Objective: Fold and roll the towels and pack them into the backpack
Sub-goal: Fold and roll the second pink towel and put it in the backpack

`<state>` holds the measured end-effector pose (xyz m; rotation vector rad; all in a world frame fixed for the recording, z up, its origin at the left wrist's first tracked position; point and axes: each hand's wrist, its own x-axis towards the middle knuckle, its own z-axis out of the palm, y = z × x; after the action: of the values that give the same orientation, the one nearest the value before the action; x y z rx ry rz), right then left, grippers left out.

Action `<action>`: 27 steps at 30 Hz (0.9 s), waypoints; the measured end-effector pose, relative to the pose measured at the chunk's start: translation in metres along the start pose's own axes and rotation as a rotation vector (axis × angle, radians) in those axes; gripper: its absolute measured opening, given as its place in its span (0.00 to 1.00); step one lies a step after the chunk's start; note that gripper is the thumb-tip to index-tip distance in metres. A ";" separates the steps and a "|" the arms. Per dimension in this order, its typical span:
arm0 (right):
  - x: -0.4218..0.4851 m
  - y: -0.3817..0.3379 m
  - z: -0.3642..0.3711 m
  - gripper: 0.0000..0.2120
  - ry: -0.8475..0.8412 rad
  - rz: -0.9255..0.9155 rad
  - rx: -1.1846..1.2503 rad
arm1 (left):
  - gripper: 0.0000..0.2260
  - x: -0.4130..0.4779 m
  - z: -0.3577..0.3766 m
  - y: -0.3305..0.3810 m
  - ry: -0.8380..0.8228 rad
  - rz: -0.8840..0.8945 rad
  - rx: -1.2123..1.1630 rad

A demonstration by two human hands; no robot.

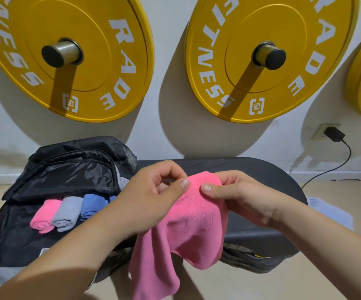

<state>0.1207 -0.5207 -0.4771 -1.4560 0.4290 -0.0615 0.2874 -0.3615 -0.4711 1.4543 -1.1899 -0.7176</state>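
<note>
Now: pink towel held up over the dark surface

Right, we're low against a white wall, two big yellow weight plates (67,50) hanging on pegs above a black padded surface (262,174). A charger (334,134) sits plugged in at the right, with its cable trailing down to the pale floor (337,256).

At the left end lies the backpack (67,174), flap thrown back and mouth open. Side by side inside it are a pink roll (43,215), a grey roll (67,213) and a blue roll (93,205).

Centre stage is the loose pink towel (192,230), above the surface's near edge and draping down past it. The left hand (153,198) and right hand (246,198) are close together at its top fold, fingers (181,184) curled and pinching the cloth. The surface's right half lies bare, and a pale cloth (326,211) rests beyond its right edge.
</note>
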 end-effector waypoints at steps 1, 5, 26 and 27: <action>0.001 0.000 -0.001 0.24 0.039 -0.007 0.013 | 0.05 0.001 -0.001 -0.003 0.012 -0.003 0.044; 0.001 -0.004 0.003 0.10 0.165 -0.108 0.075 | 0.04 0.002 -0.005 -0.016 -0.077 -0.085 0.099; 0.015 0.015 0.002 0.13 0.478 0.003 -0.222 | 0.03 0.002 -0.007 -0.025 -0.078 -0.186 0.274; 0.017 0.013 0.010 0.14 0.387 -0.003 -0.236 | 0.02 0.003 -0.003 -0.024 -0.054 -0.161 0.266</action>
<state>0.1366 -0.5144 -0.4928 -1.6809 0.7698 -0.3073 0.2978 -0.3646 -0.4927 1.7776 -1.2558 -0.7326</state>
